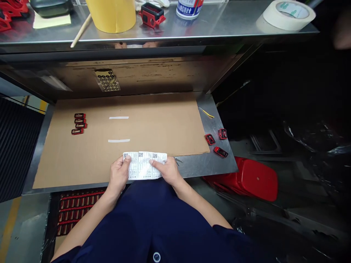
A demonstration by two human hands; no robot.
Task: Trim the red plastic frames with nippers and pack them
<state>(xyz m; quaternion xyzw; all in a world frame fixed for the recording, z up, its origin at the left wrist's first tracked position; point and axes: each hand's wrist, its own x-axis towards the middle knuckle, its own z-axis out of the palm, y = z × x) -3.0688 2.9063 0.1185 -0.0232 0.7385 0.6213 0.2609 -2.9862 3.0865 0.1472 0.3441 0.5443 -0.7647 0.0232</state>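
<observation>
A white printed label sheet (143, 170) with several QR codes along its top is stretched between my two hands, over the front edge of the bench. My left hand (120, 171) pinches its left end, thumb on top. The right end is gripped by my right hand (168, 170), whose thumb lies across the print; the fingers beneath are hidden. Below the sheet spreads a brown cardboard sheet (159, 124) with two white strips (119, 117) on it. Just right of my right hand lies a small metal tool (178, 160), partly hidden.
Several red-and-black frames (79, 121) line up on the cardboard's left. Three red-and-black parts (221, 151) and a yellow tool (206, 112) lie at the right. The shelf (219, 22) above holds masking tape (289, 14) and a yellow roll (112, 16). A red stool (257, 179) stands below right.
</observation>
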